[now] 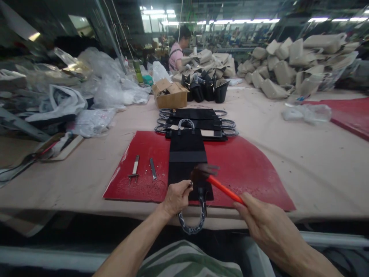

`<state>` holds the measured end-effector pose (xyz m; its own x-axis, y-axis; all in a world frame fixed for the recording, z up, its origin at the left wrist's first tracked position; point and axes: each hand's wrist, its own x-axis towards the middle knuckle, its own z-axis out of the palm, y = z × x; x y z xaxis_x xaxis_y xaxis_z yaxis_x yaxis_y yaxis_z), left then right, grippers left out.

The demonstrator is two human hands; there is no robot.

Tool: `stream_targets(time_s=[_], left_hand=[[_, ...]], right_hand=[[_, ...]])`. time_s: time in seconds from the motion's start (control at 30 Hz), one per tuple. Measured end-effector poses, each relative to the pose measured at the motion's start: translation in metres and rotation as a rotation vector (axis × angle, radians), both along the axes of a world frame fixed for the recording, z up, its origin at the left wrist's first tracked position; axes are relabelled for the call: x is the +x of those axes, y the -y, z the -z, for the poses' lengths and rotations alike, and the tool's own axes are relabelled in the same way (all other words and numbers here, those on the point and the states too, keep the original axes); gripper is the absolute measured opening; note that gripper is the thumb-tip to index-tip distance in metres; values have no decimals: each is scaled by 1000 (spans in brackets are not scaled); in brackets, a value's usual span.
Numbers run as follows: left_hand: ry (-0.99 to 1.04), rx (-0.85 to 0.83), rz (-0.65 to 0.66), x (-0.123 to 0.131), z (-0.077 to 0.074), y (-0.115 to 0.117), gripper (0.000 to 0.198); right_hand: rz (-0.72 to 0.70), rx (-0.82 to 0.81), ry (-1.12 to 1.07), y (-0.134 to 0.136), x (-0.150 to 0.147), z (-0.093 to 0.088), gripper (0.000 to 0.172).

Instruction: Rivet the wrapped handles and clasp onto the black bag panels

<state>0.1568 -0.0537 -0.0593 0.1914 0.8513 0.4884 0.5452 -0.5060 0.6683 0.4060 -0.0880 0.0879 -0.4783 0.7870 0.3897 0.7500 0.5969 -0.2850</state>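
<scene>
My right hand (pixel 259 215) grips the orange-red handle of a claw hammer (pixel 223 187), whose blurred dark head hangs over the black bag panel (pixel 187 167). In a pinch, my left hand (pixel 177 196) holds a short metal tool (pixel 190 184), its round shiny top just left of the hammer head; its lower part is hidden. The panel lies flat on a red board (pixel 239 165), with a wrapped handle (pixel 191 231) at its near end hanging past the table edge and another wrapped handle (pixel 186 123) at its far end.
Left on the board lie a pronged tool (pixel 134 169) and a slim metal tool (pixel 153 169). Behind are stacked black panels (pixel 198 114), a cardboard box (pixel 170 95), black bags (pixel 204 89) and piled beige bags (pixel 291 63). A person (pixel 176 54) is beyond; plastic wrap (pixel 106 82) lies left.
</scene>
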Motion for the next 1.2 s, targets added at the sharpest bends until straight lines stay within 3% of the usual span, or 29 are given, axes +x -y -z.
stream_targets(time_s=[0.1, 0.2, 0.3, 0.5, 0.57, 0.63, 0.7, 0.8, 0.9, 0.97, 1.1, 1.2], left_hand=[[6, -6, 9, 0, -1, 0, 14], [-19, -9, 6, 0, -2, 1, 14], [-36, -7, 7, -1, -1, 1, 14], [-25, -14, 5, 0, -1, 1, 11], [-29, -14, 2, 1, -2, 2, 10], [-30, -18, -2, 2, -3, 2, 10], [-26, -17, -2, 2, -4, 2, 10], [-22, -1, 3, 0, -4, 2, 11], [-31, 47, 43, -1, -3, 4, 14], [32, 23, 37, 0, -2, 5, 14], [472, -172, -342, 1, -6, 2, 21], [502, -271, -480, -7, -17, -8, 25]], right_hand=[[156, 104, -237, 0, -1, -4, 29], [64, 106, -109, 4, -1, 3, 30], [10, -116, 66, 5, 6, 18, 30], [269, -612, -225, -25, 33, 61, 39], [348, -682, -213, -40, 43, 78, 40], [440, -587, -65, -54, 48, 92, 35], [459, -342, 110, -63, 44, 98, 32], [295, -35, 132, -66, 20, 102, 41], [45, -71, 54, -60, -16, 110, 50], [-39, -137, 72, -54, -36, 118, 55], [-31, -194, 75, -47, -50, 128, 62], [-41, -208, 55, -48, -47, 127, 62]])
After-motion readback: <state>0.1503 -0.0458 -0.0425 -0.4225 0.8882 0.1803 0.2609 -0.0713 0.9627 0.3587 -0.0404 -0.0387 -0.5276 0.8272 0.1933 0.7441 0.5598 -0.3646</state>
